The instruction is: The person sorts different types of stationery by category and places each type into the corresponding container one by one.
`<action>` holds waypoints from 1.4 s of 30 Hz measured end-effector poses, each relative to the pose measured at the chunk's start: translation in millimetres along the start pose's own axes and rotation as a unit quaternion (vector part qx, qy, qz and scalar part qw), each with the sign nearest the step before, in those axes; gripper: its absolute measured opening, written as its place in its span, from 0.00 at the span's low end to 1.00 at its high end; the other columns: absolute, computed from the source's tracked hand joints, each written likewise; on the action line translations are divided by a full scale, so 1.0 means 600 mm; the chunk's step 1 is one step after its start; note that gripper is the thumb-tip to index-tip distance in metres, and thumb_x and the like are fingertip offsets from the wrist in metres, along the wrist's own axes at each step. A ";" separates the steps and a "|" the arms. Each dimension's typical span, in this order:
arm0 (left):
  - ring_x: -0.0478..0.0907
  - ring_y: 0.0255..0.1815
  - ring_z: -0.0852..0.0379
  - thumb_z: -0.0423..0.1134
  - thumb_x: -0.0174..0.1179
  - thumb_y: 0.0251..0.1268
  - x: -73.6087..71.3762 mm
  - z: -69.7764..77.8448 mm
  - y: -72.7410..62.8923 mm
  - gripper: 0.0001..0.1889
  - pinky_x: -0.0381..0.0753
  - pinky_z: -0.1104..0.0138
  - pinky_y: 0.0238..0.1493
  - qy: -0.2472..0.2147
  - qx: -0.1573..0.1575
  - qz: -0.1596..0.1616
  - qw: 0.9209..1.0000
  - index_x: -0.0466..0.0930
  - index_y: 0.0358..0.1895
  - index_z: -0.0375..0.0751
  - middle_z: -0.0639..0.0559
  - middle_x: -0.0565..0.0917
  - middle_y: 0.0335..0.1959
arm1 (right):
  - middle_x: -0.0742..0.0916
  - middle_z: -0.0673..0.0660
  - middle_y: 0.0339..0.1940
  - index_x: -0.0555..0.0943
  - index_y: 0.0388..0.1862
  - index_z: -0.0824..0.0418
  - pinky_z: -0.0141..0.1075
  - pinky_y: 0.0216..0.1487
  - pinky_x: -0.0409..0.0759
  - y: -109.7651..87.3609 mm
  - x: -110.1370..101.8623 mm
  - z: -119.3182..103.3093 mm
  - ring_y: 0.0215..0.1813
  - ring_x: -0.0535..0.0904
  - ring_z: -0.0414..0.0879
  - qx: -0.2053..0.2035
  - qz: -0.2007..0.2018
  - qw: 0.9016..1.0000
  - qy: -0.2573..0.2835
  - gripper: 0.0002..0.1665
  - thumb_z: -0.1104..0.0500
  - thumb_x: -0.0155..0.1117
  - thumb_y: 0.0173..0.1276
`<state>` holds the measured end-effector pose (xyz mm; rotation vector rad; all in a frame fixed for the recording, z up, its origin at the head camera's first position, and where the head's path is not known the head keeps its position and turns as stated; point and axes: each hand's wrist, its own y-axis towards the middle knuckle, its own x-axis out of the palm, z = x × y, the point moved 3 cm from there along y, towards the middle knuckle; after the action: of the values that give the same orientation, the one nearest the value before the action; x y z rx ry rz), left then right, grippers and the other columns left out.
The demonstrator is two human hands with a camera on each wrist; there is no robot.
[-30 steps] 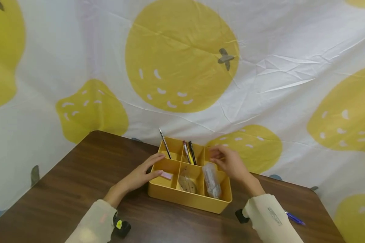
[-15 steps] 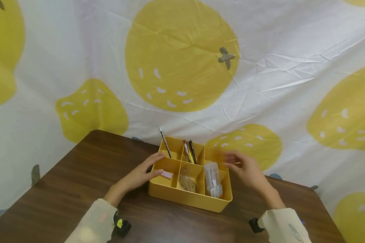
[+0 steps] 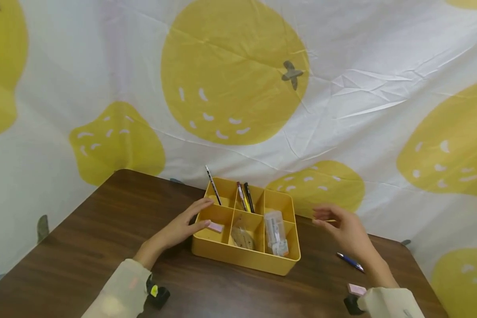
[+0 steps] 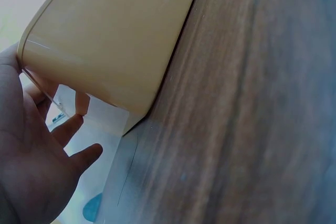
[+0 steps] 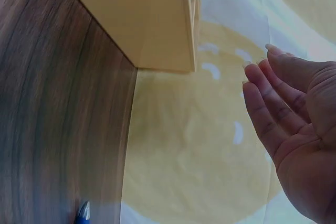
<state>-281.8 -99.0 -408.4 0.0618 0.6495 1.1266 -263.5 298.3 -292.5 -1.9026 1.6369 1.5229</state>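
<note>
A yellow compartment organizer (image 3: 244, 260) stands on the wooden table. Over its left rim rests my left hand (image 3: 183, 223), thumb and index finger reaching above the front-left compartment, beside a small pink block (image 3: 215, 227). In the left wrist view, the left hand (image 4: 37, 145) lies at the organizer's end wall (image 4: 110, 30), fingers spread. My right hand (image 3: 343, 227) hovers to the right of the organizer, fingers loosely bent, holding nothing. A clear plastic case (image 3: 276, 232) leans in the front-right compartment. A clear, curved flat piece (image 3: 242, 238) lies in the front-middle one.
A striped pencil (image 3: 213, 185) and several pens (image 3: 245, 197) stand in the back compartments. Right of the organizer, a blue pen (image 3: 350, 262) and another pink block (image 3: 357, 289) lie on the table (image 3: 83, 251). A fruit-print cloth (image 3: 238, 70) hangs behind.
My right hand has moved right, from the back-right compartment to beyond the organizer. The clear case sits slightly more upright. The left hand stays at the left rim.
</note>
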 end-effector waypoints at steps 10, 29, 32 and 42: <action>0.46 0.74 0.41 0.42 0.55 0.71 0.000 0.003 0.000 0.30 0.50 0.38 0.65 0.005 0.007 0.003 1.000 0.59 0.73 0.41 0.45 0.53 0.75 | 0.87 0.52 0.40 0.80 0.49 0.57 0.26 0.41 0.79 -0.038 -0.019 0.027 0.40 0.83 0.38 0.023 0.009 0.999 -0.023 0.17 0.62 0.70 0.61; 0.46 0.75 0.44 0.43 0.56 0.70 -0.001 0.004 -0.001 0.31 0.50 0.40 0.66 0.005 0.010 0.005 1.000 0.59 0.73 0.42 0.48 0.54 0.75 | 0.87 0.55 0.42 0.80 0.52 0.58 0.20 0.43 0.75 -0.165 -0.050 0.125 0.43 0.81 0.31 0.132 0.047 0.990 -0.019 0.19 0.57 0.69 0.63; 0.46 0.75 0.44 0.43 0.56 0.70 -0.001 0.004 -0.002 0.31 0.50 0.40 0.66 0.003 0.010 0.004 1.000 0.59 0.73 0.42 0.48 0.53 0.75 | 0.87 0.56 0.42 0.79 0.53 0.60 0.20 0.43 0.75 -0.187 -0.050 0.142 0.42 0.81 0.30 0.147 0.049 0.988 -0.020 0.20 0.57 0.69 0.63; 0.46 0.75 0.44 0.43 0.56 0.70 0.000 0.001 -0.001 0.31 0.50 0.40 0.66 -0.002 0.007 0.006 1.000 0.59 0.73 0.43 0.48 0.53 0.75 | 0.87 0.55 0.44 0.82 0.52 0.56 0.16 0.37 0.72 -0.255 -0.036 0.201 0.39 0.79 0.25 0.233 0.089 0.966 -0.073 0.24 0.48 0.73 0.58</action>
<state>-280.6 -99.1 -408.0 0.0805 0.6546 1.1324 -200.9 452.0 -396.9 -1.3982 1.9272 1.1616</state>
